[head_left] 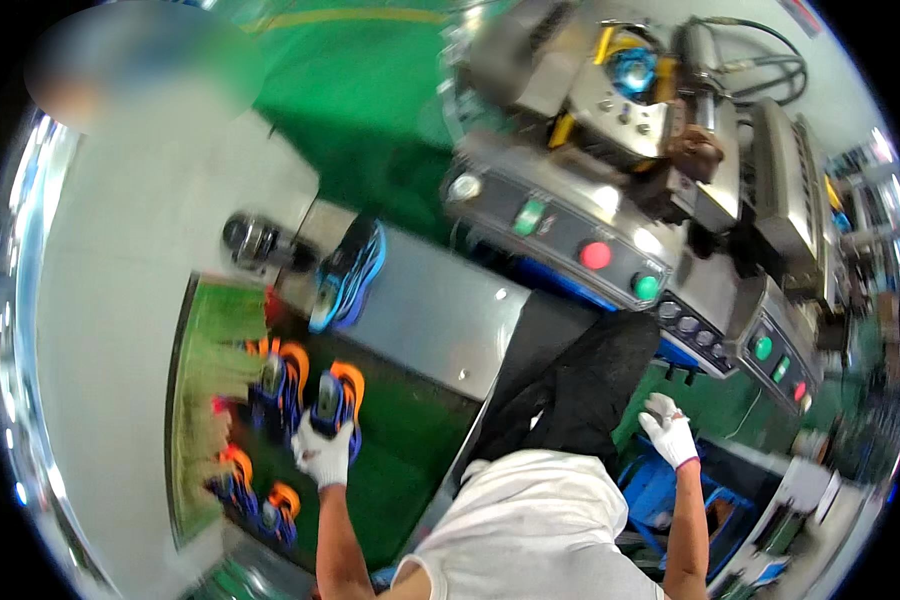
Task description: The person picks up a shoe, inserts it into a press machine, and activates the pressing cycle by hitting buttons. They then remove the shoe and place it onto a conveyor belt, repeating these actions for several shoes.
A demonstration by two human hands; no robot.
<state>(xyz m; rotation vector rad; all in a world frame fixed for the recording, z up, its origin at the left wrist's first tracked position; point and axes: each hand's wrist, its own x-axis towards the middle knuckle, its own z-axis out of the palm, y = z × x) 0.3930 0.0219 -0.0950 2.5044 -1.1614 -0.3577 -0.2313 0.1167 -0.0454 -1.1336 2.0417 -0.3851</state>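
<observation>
In a white glove, my left hand (pixel 324 456) is closed on the near end of a blue shoe with an orange end (pixel 343 388), over the green surface at left; its fingertips are partly hidden by the shoe. Just left of it stand more blue-and-orange shoes (pixel 288 372), (pixel 280 508). My right hand (pixel 669 432), also gloved, hangs out to the right with loosely parted fingers and nothing in it. Beyond the left hand, a black shoe with a light blue sole (pixel 350 272) rests at the left end of a grey metal plate (pixel 430 318).
Ahead to the right stands a metal machine with a control panel (pixel 560 225), a red button (pixel 595 255) and a green button (pixel 646 288). A second button panel (pixel 778 345) is farther right. Blue crates (pixel 660 490) lie beside my right arm. A blurred figure shows at upper left.
</observation>
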